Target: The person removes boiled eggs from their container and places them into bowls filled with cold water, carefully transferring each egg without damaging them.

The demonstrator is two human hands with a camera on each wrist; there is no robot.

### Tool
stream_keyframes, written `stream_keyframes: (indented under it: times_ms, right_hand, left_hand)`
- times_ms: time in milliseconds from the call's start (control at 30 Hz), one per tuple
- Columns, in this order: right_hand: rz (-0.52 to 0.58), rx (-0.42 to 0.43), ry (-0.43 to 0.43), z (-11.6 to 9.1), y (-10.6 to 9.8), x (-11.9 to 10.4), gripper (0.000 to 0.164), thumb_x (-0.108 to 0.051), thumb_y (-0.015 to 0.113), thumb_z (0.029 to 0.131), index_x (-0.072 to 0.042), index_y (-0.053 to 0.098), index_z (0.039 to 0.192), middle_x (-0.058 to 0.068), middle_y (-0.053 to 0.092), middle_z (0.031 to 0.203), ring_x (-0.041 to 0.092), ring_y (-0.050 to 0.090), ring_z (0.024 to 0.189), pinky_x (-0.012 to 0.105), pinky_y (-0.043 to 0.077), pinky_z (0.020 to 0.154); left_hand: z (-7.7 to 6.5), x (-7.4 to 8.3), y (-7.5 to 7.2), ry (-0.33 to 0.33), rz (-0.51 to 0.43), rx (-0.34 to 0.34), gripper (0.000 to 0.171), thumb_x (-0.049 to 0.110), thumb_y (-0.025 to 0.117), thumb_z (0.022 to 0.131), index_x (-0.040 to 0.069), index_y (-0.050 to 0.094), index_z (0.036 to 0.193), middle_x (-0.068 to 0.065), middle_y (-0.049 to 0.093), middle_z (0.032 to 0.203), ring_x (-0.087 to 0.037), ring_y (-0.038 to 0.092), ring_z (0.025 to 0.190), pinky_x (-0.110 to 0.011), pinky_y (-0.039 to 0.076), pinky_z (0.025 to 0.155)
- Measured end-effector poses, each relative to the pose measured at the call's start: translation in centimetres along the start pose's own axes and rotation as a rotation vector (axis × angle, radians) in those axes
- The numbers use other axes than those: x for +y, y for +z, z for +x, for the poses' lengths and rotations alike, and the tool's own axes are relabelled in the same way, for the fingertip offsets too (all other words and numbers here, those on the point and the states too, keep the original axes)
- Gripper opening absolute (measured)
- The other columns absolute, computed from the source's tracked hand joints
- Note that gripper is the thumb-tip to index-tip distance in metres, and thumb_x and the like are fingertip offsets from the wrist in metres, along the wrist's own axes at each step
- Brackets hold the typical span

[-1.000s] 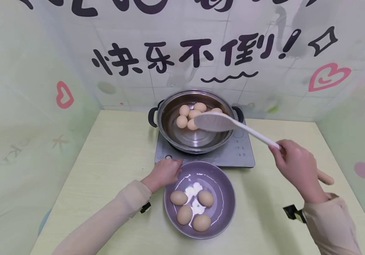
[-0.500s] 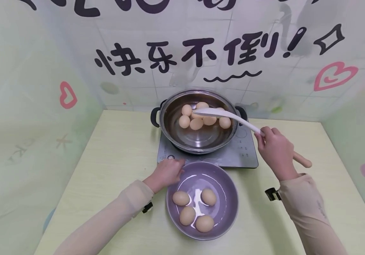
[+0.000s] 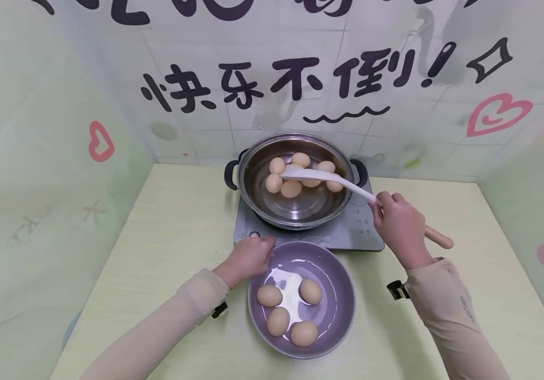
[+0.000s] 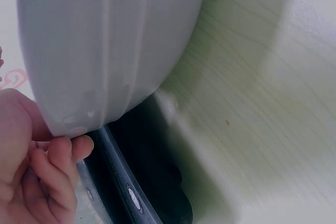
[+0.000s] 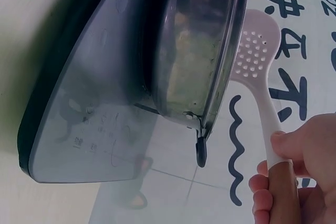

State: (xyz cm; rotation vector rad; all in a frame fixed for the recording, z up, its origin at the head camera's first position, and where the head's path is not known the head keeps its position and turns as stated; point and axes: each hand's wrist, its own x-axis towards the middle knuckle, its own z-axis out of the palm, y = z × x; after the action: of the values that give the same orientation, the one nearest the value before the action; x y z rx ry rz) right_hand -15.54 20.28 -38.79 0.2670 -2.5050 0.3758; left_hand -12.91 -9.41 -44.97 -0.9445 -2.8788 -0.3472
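Note:
A white slotted spoon with a brown handle is gripped in my right hand. Its perforated head reaches over the steel pot, overlapping several brown eggs inside it in the head view. My left hand pinches the rim of a purple bowl at its upper left, thumb on one side and fingers on the other, as the left wrist view shows. Several more eggs lie in that bowl. The spoon's head hides part of some eggs in the pot.
The pot stands on a grey induction cooker against the back wall, with black handles at its sides. The bowl sits on the pale wooden table, close in front of the cooker. Printed sheeting encloses the table.
My right hand has moved left and slightly down with the spoon, whose head has turned from broadside to nearly edge-on over the eggs. My left hand stays at the bowl.

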Motion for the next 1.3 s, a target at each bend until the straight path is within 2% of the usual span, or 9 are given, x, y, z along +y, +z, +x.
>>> stream_keyframes:
  times_ms: [867, 1300]
  right_hand:
    - [-0.042, -0.120, -0.078, -1.5, -0.4, -1.5, 0.018, -0.015, 0.067, 0.079, -0.005, 0.054, 0.070, 0.006, 0.040, 0.052, 0.023, 0.035, 0.035, 0.038, 0.029, 0.032]
    - [-0.049, -0.126, -0.130, -2.1, -0.5, -2.5, 0.019, -0.013, 0.068, 0.077, -0.005, 0.053, 0.068, 0.005, 0.041, 0.051, 0.021, 0.034, 0.034, 0.035, 0.029, 0.032]
  left_hand:
    - [0.0, 0.1, 0.0, -0.019, -0.014, -0.005, 0.015, 0.013, 0.067, 0.077, 0.010, 0.053, 0.074, -0.003, 0.057, 0.060, -0.026, 0.057, 0.055, -0.037, 0.043, 0.045]
    - [0.0, 0.1, 0.0, -0.021, -0.020, -0.008, 0.015, 0.013, 0.067, 0.077, 0.009, 0.053, 0.074, -0.003, 0.056, 0.059, -0.026, 0.056, 0.053, -0.037, 0.042, 0.045]
